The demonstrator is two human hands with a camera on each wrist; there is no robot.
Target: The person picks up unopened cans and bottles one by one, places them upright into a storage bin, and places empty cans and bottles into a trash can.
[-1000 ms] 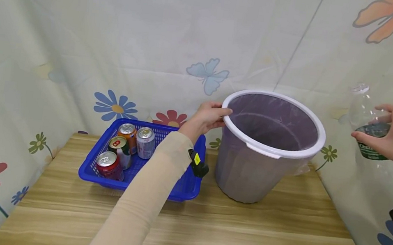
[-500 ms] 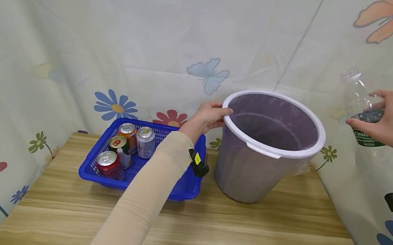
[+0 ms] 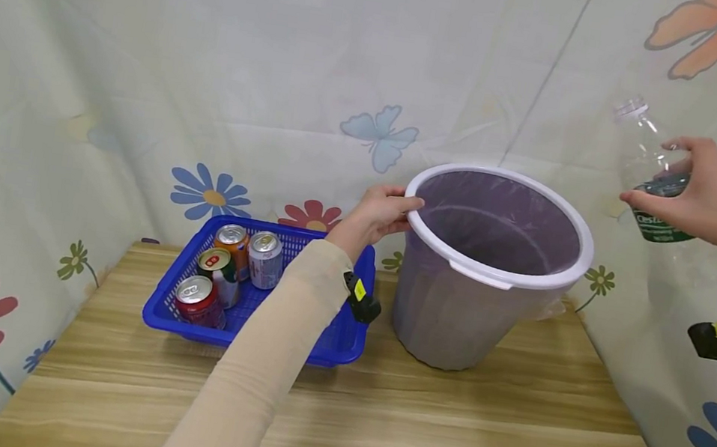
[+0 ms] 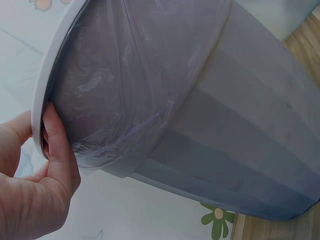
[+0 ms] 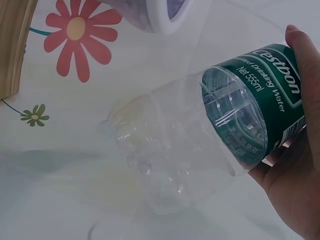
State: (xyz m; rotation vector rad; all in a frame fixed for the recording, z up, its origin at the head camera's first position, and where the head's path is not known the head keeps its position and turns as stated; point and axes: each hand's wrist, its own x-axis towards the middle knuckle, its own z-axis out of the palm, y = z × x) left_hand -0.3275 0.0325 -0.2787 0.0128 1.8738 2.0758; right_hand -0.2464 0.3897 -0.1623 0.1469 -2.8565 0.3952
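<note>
My left hand [image 3: 378, 215] grips the white rim of a grey trash bin [image 3: 455, 319], thumb over the edge and fingers beneath it. A thin clear bag lines the bin and folds down outside under the rim, as the left wrist view shows; the bin leans to the right. In the air right of the bin, my right hand [image 3: 709, 196] holds a clear plastic water bottle [image 5: 252, 95] around its green label. The bottle tilts with its uncapped-looking neck up and to the left. It looks empty.
Left of the bin, a blue plastic basket [image 3: 160, 303] stands on the wooden table [image 3: 438, 445], partly behind my left forearm. Several drink cans [image 3: 202, 301] stand in its left half. A flowered curtain [image 3: 252, 51] encloses the table at the back and sides.
My right hand has moved up and to the left with the bottle, closer to the bin. The left hand, bin and basket stay in place.
</note>
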